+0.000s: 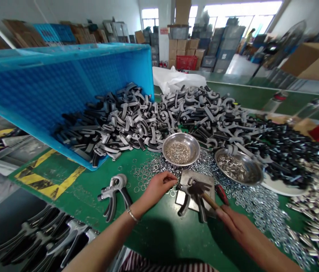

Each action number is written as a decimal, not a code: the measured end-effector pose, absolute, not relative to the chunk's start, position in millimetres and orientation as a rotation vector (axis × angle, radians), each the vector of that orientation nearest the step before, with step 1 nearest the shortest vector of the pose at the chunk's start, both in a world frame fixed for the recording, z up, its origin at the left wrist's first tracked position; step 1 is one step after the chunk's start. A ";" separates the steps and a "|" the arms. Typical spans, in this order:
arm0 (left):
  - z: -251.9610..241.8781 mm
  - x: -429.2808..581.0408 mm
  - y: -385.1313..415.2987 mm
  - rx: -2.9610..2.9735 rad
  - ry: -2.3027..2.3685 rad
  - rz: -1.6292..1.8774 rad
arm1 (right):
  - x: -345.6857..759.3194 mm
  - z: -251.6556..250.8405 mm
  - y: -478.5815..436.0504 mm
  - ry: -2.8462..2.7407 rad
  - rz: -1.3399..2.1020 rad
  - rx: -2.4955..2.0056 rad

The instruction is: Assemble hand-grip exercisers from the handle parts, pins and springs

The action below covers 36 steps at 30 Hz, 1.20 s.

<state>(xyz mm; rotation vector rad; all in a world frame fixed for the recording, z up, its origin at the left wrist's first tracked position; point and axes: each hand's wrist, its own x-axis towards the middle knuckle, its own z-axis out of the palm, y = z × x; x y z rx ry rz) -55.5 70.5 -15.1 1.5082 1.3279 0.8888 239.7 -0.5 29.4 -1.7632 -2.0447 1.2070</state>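
Observation:
My right hand (231,221) is wrapped around the wooden handle of a hammer (210,201). The hammer's dark head is over a grey-and-black hand gripper (185,204) with a spring, which lies on a square metal plate (179,197) and is partly hidden by it. Beside the plate's left edge, my left hand (161,185) has its thumb and fingers pinched together close to the hand gripper's end; whatever they hold is too small to make out. Another hand gripper (111,196) lies on the green table to the left. A red-and-black tool (222,194) rests right of the plate.
A tipped blue crate (125,62) spills grey handle parts (136,124) across the table. Steel bowls (195,151) (257,175) hold small metal parts. Loose rings (142,175), nuts (257,207), black parts (289,151) and metal cylinders (318,204) surround the work area. More hand grippers (39,238) lie lower left.

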 end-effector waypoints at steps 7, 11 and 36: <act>-20.9 -27.6 93.2 1.762 1.259 0.814 | 242.2 15.5 -2.5 -1.863 1.283 -1.751; -32.8 2.5 104.8 2.065 1.251 0.714 | 247.2 1.9 -1.1 -1.576 1.492 -1.730; -30.7 11.5 118.1 3.106 0.938 0.186 | 258.1 8.3 -10.6 -1.361 1.545 -1.742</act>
